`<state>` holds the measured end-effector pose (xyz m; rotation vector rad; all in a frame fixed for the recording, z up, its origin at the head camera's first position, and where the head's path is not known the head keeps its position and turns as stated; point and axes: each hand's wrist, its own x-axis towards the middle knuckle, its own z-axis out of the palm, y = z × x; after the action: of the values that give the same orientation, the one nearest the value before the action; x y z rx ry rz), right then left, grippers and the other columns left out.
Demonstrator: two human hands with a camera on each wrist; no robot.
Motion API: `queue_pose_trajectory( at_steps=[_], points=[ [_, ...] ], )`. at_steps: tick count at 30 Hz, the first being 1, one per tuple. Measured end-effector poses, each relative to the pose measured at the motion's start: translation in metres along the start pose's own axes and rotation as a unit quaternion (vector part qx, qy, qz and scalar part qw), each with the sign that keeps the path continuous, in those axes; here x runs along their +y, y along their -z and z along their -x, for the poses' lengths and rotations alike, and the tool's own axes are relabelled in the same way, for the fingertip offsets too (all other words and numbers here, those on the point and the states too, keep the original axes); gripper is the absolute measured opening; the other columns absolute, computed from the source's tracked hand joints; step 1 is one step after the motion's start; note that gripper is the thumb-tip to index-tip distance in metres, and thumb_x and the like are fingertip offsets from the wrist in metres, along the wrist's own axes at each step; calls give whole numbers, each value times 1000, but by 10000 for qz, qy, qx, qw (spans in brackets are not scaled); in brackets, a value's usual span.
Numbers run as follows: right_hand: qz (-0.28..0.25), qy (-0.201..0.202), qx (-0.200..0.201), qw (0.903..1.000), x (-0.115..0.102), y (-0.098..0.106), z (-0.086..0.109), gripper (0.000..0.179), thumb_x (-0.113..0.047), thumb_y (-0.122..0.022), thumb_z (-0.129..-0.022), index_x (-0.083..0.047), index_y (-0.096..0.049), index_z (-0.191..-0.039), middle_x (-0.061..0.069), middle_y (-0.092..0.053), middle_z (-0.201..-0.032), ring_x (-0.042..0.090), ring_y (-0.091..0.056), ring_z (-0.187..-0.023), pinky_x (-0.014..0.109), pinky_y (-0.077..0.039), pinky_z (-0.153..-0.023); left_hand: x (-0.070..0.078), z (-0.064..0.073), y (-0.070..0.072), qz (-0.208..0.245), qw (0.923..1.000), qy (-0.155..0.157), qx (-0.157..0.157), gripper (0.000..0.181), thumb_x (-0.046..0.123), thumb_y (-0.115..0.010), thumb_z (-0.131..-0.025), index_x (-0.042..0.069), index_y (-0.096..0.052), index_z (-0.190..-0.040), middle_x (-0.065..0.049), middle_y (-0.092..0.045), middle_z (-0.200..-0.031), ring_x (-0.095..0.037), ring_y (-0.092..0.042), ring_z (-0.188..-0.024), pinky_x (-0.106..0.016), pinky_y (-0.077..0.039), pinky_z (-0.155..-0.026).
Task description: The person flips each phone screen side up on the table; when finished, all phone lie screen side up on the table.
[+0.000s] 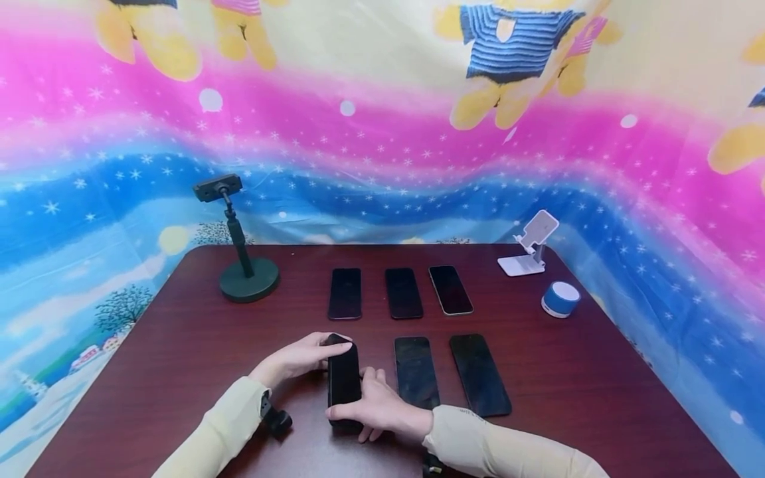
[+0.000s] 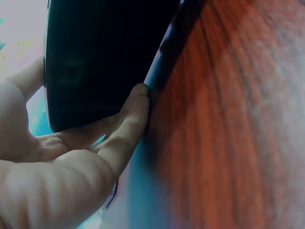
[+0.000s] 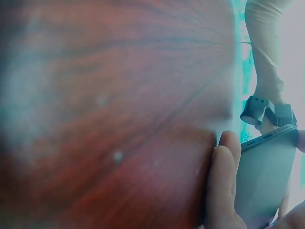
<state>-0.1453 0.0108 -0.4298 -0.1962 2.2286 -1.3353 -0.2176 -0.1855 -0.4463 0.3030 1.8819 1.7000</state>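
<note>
A black smartphone [image 1: 344, 378] is held lengthwise between both hands, close over the table, its dark screen facing up. My left hand [image 1: 301, 355] grips its far end, the thumb lying over the top corner. Around the near end, my right hand [image 1: 385, 406] holds it with the thumb across the screen and the fingers at the side and below. The left wrist view shows the phone [image 2: 107, 57] with fingers of the left hand [image 2: 71, 176] under its edge. In the right wrist view, the phone's bottom edge [image 3: 269, 137] shows its port and small holes.
Two dark phones [image 1: 417, 372] lie right of the hands; three more [image 1: 404, 293] form a row behind. A green round-based phone stand [image 1: 250, 279] is at back left. At back right are a white folding stand [image 1: 522, 265] and a blue-and-white cylinder [image 1: 560, 300]. A printed curtain [image 1: 382, 159] surrounds the table.
</note>
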Motion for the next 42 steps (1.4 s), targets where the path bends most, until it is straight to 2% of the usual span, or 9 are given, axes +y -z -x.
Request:
queue_pose_trajectory(
  at_steps=[4,8,15,23,27,32,35,39,42],
  points=[
    [67,30,19,10000,-1,0,0,79,-36,-81,-70,1,-39,-127,19,-38,-107,23,-59,-42,36,-51,-38,1,2,1,-12,10000,-55,-71,59,33,-56,-97,-7,-41,-137,-13,-59,-121,-17,-61,-103,-39,-50,-96],
    [38,27,-22,10000,-2,1,-1,79,-35,-81,-70,1,-39,-127,19,-38,-107,23,-60,-43,37,-51,-39,3,4,1,76,9995,-76,-284,64,32,-55,-98,-7,-32,-143,-20,-52,-130,-19,-59,-107,-39,-47,-99],
    [-207,68,-178,9996,-1,1,-3,78,-33,-79,-73,-2,-35,-129,18,-36,-109,23,-61,-45,37,-52,-40,5,8,1,154,9991,-15,-402,67,34,-52,-99,0,-22,-149,-26,-37,-143,-26,-51,-121,-51,-36,-109],
    [-515,54,-333,9981,0,3,-5,77,-30,-79,-74,-3,-34,-130,21,-36,-112,22,-62,-46,36,-52,-40,1,6,2,181,9977,-84,-655,64,31,-52,-99,5,-20,-148,-22,-38,-135,-26,-51,-117,-41,-43,-102],
    [-651,15,-430,9970,0,4,-7,78,-29,-78,-75,-3,-32,-132,22,-37,-112,22,-63,-46,35,-53,-40,1,6,2,188,9971,-60,-734,64,33,-51,-100,10,-18,-149,-22,-34,-138,-28,-49,-119,-42,-42,-102],
    [-739,68,-544,9958,0,6,-7,77,-26,-76,-75,-2,-31,-133,17,-45,-105,25,-65,-49,34,-52,-40,3,7,5,532,9935,-69,-1001,58,39,-39,-103,24,-11,-151,-27,-30,-143,-28,-51,-120,-44,-45,-100],
    [-716,178,-608,9954,-1,8,-9,75,-25,-76,-75,-2,-32,-131,12,-53,-98,29,-66,-50,35,-52,-39,3,6,6,703,9913,-170,-1095,55,43,-33,-104,28,-9,-151,-27,-37,-137,-26,-55,-115,-41,-49,-95],
    [-532,233,-720,9957,-3,11,-13,74,-27,-76,-75,-2,-32,-128,9,-61,-91,30,-67,-52,35,-52,-39,5,4,4,776,9918,-314,-964,55,46,-31,-103,25,-9,-149,-20,-47,-123,-24,-58,-109,-39,-51,-90],
    [-377,262,-775,9959,-4,13,-15,72,-29,-76,-75,-2,-32,-127,9,-63,-85,30,-67,-52,36,-52,-40,5,3,3,812,9926,-357,-835,54,45,-31,-103,22,-11,-148,-17,-48,-120,-24,-57,-110,-41,-50,-90]
  ],
)
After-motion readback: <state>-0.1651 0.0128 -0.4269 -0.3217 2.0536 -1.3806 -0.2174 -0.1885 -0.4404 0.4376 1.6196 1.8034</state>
